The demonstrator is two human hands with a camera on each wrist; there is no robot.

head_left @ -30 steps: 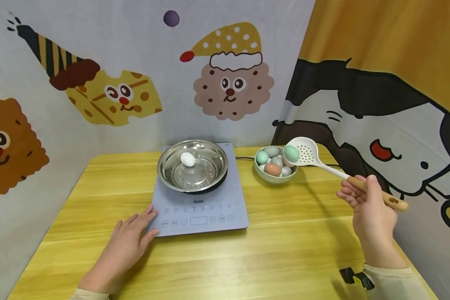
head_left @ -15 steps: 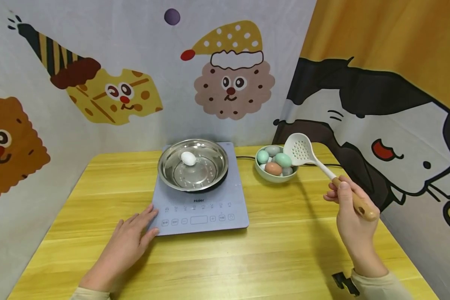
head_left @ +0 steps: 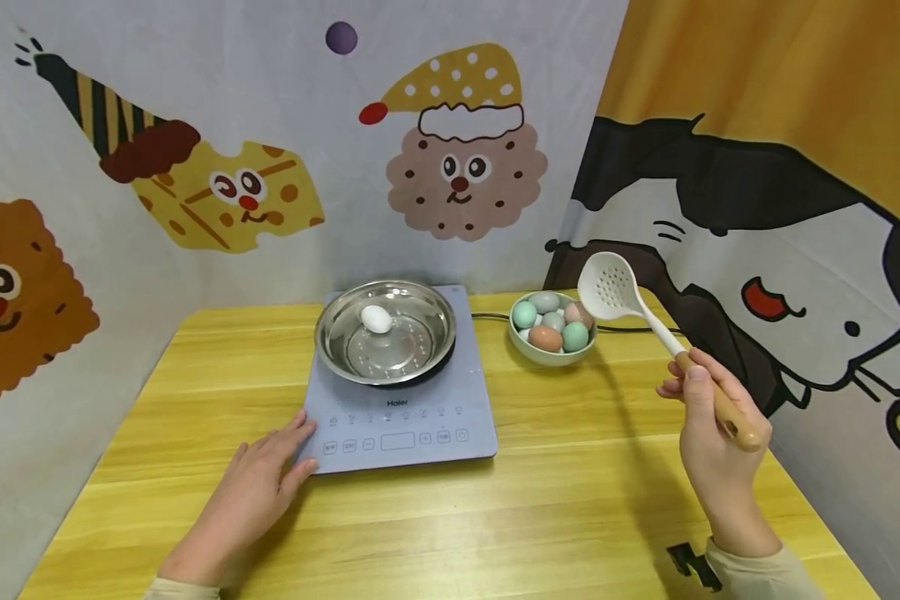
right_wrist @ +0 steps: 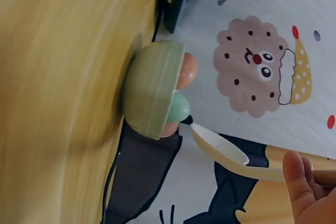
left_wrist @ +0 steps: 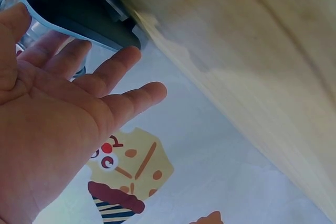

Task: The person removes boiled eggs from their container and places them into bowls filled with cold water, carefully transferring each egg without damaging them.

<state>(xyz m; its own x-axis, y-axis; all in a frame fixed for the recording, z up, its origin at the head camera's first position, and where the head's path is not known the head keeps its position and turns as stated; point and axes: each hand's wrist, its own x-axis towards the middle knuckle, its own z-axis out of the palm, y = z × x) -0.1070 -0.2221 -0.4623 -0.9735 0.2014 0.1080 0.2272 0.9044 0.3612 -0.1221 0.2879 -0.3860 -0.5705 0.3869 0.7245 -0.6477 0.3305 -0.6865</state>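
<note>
My right hand (head_left: 723,454) grips the wooden handle of a white slotted spoon (head_left: 611,287). Its perforated bowl holds nothing and hangs just right of and above a pale green bowl (head_left: 543,357). Several eggs fill that bowl: a brown egg (head_left: 545,338), a green egg (head_left: 575,337), grey ones and others. My left hand (head_left: 258,479) rests with extended fingers at the front left edge of a lavender induction cooktop (head_left: 450,400). On the cooktop stands a steel pan (head_left: 322,346) with a white egg (head_left: 377,319) inside. In the right wrist view, the spoon (right_wrist: 223,153) is apart from the eggs.
Everything stands on a yellow wooden table (head_left: 555,517). A black cord (head_left: 641,330) runs behind the bowl along the back edge. Printed cloth (head_left: 270,100) hangs close behind the table and at both sides. A small black object (head_left: 693,567) shows beside the right sleeve.
A green egg that lay in the spoon a second ago now sits in the bowl's front right. The spoon has tipped, then lifted up and away rightward. The left hand stays put.
</note>
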